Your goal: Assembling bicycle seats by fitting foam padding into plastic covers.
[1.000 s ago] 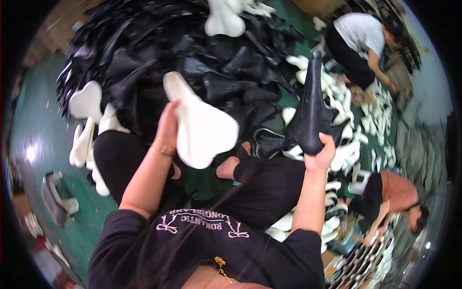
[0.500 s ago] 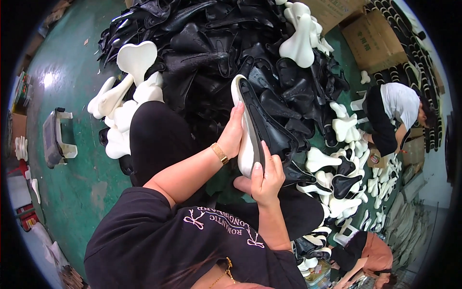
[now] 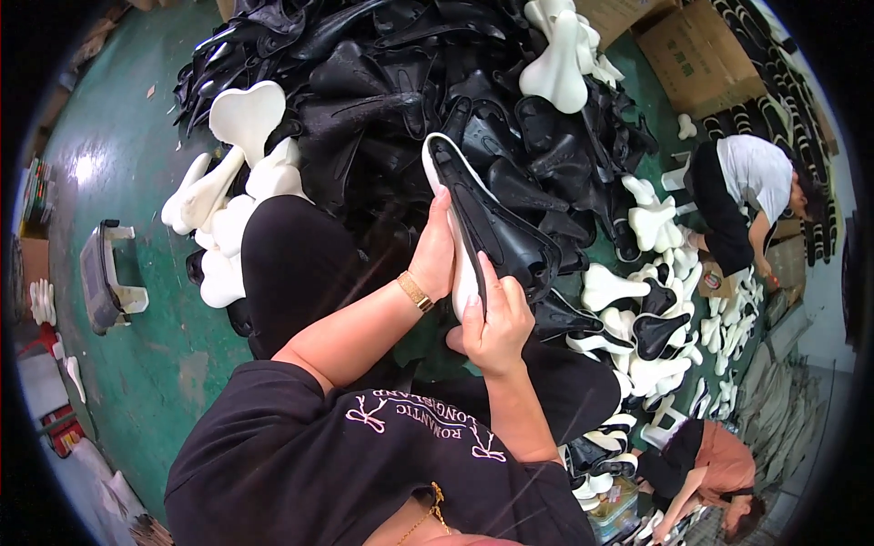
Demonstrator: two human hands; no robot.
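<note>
In front of my body I hold a bicycle saddle (image 3: 480, 211), made of a black plastic base with a white foam pad around its edge. Its narrow nose points away from me, and the underside of the base faces up and to the right. My left hand (image 3: 435, 247) is closed along the white left side, a gold-coloured watch on its wrist. Toward the wide near end, my right hand (image 3: 499, 320) grips the rim, with thumb and index finger pressing at the edge. My right palm is turned away and the other fingers are curled.
A large heap of black saddle bases (image 3: 364, 118) lies beyond the saddle. White foam pads (image 3: 248, 118) are stacked at left, more pads (image 3: 651, 369) at right. A plastic stool (image 3: 114, 273) stands on the green floor. Two people (image 3: 751, 187) bend over at right near a cardboard box (image 3: 696, 59).
The saddle has turned slightly, showing more of its black underside and less of the white pad. My right hand has shifted a little left along the rim; my left hand keeps its hold.
</note>
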